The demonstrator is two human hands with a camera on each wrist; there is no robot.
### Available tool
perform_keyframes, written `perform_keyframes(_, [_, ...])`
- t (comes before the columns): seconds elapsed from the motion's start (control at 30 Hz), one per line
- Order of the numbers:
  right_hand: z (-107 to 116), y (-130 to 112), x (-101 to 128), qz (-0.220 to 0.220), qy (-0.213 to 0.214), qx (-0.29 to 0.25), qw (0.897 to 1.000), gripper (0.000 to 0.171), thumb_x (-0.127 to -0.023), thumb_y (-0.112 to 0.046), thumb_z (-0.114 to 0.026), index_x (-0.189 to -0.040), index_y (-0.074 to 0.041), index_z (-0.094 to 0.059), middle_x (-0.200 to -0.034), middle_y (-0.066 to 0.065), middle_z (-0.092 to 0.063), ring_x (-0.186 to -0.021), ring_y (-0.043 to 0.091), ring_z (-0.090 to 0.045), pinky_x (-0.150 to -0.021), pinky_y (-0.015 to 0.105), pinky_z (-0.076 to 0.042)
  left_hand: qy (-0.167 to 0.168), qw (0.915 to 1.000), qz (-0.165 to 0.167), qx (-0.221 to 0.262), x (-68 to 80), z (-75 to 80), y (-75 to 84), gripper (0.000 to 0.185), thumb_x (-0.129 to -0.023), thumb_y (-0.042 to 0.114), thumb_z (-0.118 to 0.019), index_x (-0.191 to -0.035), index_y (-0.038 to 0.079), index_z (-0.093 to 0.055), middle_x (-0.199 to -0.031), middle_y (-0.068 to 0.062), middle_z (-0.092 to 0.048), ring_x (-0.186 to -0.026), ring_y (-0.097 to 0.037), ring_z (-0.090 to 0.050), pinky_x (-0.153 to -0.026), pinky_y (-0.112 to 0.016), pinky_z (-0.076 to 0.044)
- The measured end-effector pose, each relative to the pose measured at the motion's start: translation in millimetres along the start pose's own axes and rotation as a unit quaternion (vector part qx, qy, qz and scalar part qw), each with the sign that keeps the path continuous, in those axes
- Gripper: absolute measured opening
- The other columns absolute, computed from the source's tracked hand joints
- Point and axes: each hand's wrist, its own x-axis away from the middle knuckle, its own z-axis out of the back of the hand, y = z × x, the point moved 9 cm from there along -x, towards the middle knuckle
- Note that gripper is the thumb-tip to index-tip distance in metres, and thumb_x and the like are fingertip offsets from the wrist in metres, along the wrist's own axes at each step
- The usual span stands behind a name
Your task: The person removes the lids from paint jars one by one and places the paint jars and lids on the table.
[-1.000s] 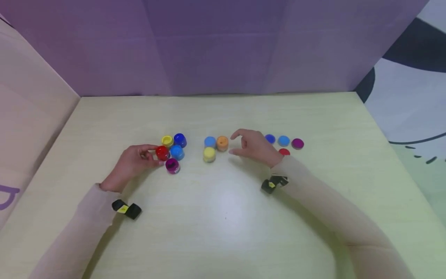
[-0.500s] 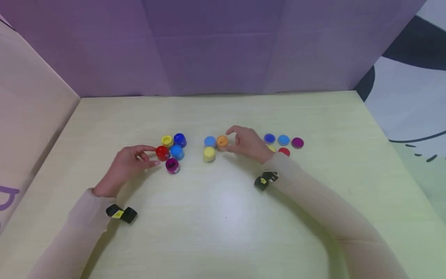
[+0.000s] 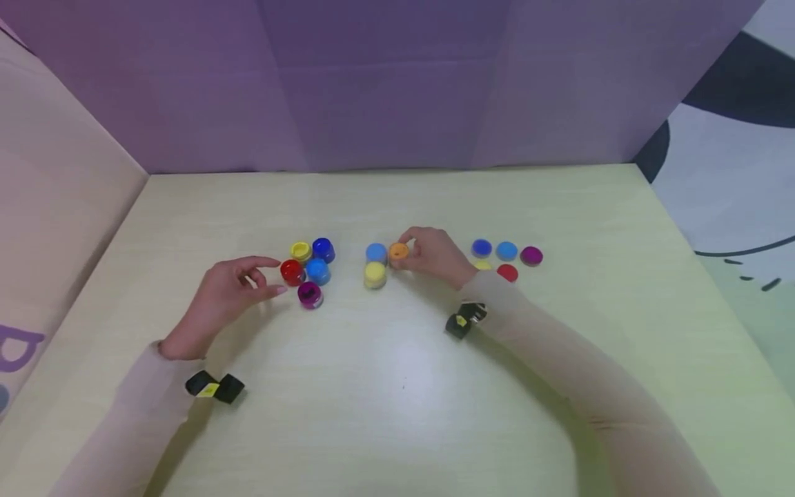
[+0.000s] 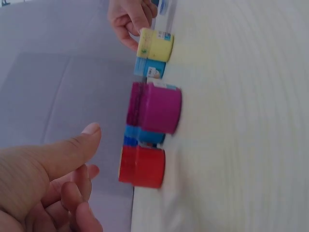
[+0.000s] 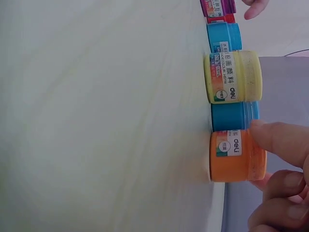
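Note:
My right hand (image 3: 437,255) pinches the small orange paint jar (image 5: 236,157) near its top, thumb on one side and index finger on the other. Right next to that jar stand a light blue paint jar (image 3: 375,252) and a pale yellow one (image 5: 234,77). My left hand (image 3: 232,293) hovers with thumb and index finger spread, holding nothing. Just off its fingertips is an uncapped red paint jar (image 3: 292,273). Grouped with the red one are yellow (image 3: 301,251), dark blue (image 3: 323,250), light blue (image 3: 318,271) and purple (image 3: 310,295) paint jars.
Round lids lie on the table to the right: blue (image 3: 481,248), light blue (image 3: 506,250), purple (image 3: 531,256), red (image 3: 507,273) and a yellow one (image 3: 482,264) partly behind the right wrist. A purple panel (image 3: 391,90) rises along the table's back edge.
My right hand has moved left, and its thumb and index finger have closed on the orange paint jar. The left hand has drawn back slightly from the red jar.

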Motion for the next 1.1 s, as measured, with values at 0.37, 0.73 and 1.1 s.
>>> perform_keyframes(0.37, [-1.2, 4.2, 20.7, -0.021, -0.015, 0.016, 1.000, 0.038, -0.082, -0.030, -0.073, -0.112, -0.009, -0.062, -0.069, 0.003, -0.053, -0.062, 0.016, -0.046, -0.058, 0.026, -0.038, -0.026, 0.9975, -0.060, 0.027, 0.6, -24.3, 44.3, 0.041, -0.080, 0.018, -0.076, -0.117, 0.005, -0.064, -0.075, -0.003, -0.058, -0.069, -0.021, -0.049, -0.055, -0.024, -0.040])
perform_keyframes(0.73, [-8.7, -17.3, 54.8, 0.035, -0.039, 0.000, 0.999, 0.029, -0.082, -0.023, -0.073, -0.106, -0.011, -0.061, -0.060, -0.001, -0.046, -0.054, 0.014, -0.042, -0.053, 0.026, -0.035, -0.106, 0.9880, -0.107, 0.035, 0.3, -79.0, 86.2, 0.045, -0.077, 0.026, -0.079, -0.117, 0.013, -0.065, -0.072, 0.004, -0.059, -0.068, -0.017, -0.052, -0.058, -0.027, -0.045])
perform_keyframes(1.1, [-20.5, -29.1, 77.4, 0.098, -0.069, -0.024, 0.992, 0.026, -0.082, -0.023, -0.073, -0.104, -0.016, -0.062, -0.057, -0.005, -0.043, -0.054, 0.011, -0.042, -0.054, 0.024, -0.035, -0.185, 0.9756, -0.097, 0.067, 1.3, -129.4, 102.9, 0.047, -0.075, 0.024, -0.080, -0.118, 0.017, -0.063, -0.073, 0.002, -0.058, -0.069, -0.017, -0.052, -0.066, -0.028, -0.043])
